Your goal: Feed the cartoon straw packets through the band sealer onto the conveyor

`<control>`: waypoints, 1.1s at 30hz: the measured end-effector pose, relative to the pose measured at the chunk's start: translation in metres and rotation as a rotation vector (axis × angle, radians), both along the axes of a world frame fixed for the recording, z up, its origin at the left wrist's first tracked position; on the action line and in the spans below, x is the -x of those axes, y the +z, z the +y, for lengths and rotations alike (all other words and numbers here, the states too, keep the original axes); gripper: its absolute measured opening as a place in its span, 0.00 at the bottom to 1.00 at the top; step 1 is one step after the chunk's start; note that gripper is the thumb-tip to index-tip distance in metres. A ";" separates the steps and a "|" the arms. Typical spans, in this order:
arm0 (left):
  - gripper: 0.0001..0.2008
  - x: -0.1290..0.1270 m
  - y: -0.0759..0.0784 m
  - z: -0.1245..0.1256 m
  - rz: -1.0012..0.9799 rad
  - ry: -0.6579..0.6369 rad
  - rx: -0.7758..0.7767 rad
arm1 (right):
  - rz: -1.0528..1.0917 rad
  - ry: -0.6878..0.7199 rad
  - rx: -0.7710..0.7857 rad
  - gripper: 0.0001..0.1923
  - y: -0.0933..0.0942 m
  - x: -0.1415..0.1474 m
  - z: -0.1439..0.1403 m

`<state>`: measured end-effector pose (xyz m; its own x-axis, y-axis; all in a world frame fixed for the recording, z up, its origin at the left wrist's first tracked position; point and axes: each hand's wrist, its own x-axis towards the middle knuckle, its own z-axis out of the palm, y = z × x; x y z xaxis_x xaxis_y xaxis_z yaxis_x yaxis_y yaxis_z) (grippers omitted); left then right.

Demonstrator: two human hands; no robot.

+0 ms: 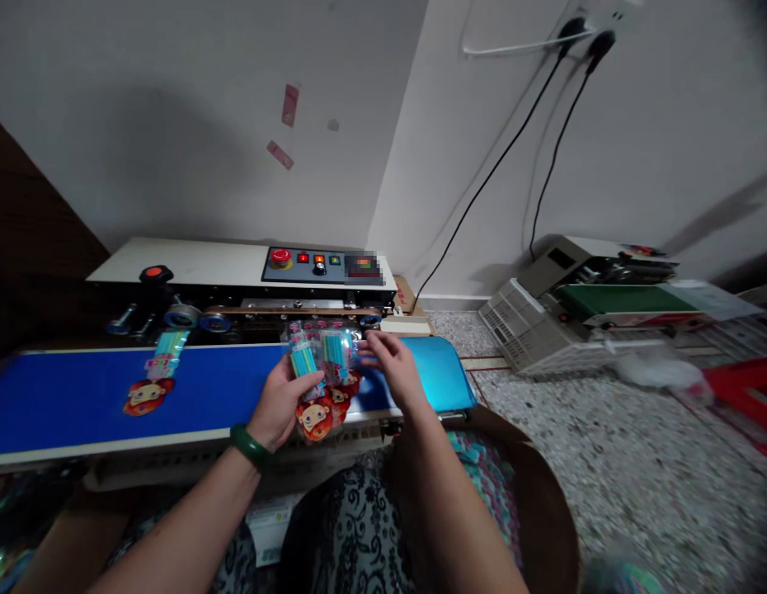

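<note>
Head view: left hand [281,404] fingers clamp packets [322,388] (over belt [68,396]); right hand [392,367] fingers loosely touching

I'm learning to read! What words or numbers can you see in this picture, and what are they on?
None can be read.
Control panel on the sealing machine: the labels by its buttons are too small, and one patch is blurred out.
Packets in the left hand, by the right hand: cartoon faces, print too small.
Packet on the blue belt: the same.

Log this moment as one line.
left hand: holds packets | right hand: touching packets | belt: one packet lying | sealer behind
</note>
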<state>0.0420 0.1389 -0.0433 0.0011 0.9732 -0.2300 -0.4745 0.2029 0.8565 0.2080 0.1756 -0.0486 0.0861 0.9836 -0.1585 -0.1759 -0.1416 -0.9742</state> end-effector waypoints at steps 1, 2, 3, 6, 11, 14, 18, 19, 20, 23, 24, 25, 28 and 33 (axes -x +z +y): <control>0.22 0.000 -0.001 0.000 -0.001 -0.009 -0.004 | 0.014 0.084 -0.048 0.16 0.002 0.008 -0.009; 0.21 -0.001 -0.001 0.000 0.003 -0.018 -0.001 | 0.027 0.152 -0.080 0.17 0.003 0.015 -0.017; 0.21 -0.002 -0.001 0.000 0.011 -0.023 0.008 | 0.033 0.182 -0.097 0.16 0.002 0.021 -0.023; 0.21 -0.004 -0.002 -0.001 0.016 -0.021 0.027 | -0.016 0.037 -0.165 0.12 -0.005 0.032 -0.034; 0.19 -0.009 -0.002 -0.002 0.014 -0.018 0.004 | -0.054 -0.212 -0.192 0.11 -0.017 0.022 -0.032; 0.18 -0.011 -0.004 -0.002 -0.003 -0.006 0.004 | 0.017 -0.217 -0.157 0.12 -0.015 0.022 -0.032; 0.18 -0.011 -0.004 -0.001 -0.042 0.007 0.013 | 0.095 -0.185 -0.129 0.13 -0.009 0.023 -0.030; 0.17 -0.010 -0.004 -0.001 -0.041 0.018 0.014 | 0.109 -0.240 -0.121 0.13 -0.009 0.018 -0.028; 0.17 -0.009 -0.004 0.000 -0.036 0.032 0.017 | 0.117 -0.312 -0.102 0.14 -0.010 0.011 -0.025; 0.18 -0.003 -0.002 0.001 -0.004 0.075 0.043 | 0.117 -0.446 0.018 0.14 -0.014 -0.019 -0.013; 0.18 -0.001 -0.001 0.001 0.005 0.082 0.050 | 0.105 -0.431 0.069 0.13 -0.015 -0.029 -0.009; 0.19 0.001 0.000 0.002 0.010 0.086 0.054 | 0.084 -0.381 0.116 0.12 -0.017 -0.036 -0.004; 0.20 0.003 0.002 0.002 0.014 0.091 0.047 | 0.006 -0.187 0.205 0.08 -0.017 -0.044 0.010; 0.19 -0.001 0.001 0.002 0.003 0.061 0.036 | -0.062 -0.164 0.150 0.12 -0.011 -0.020 0.018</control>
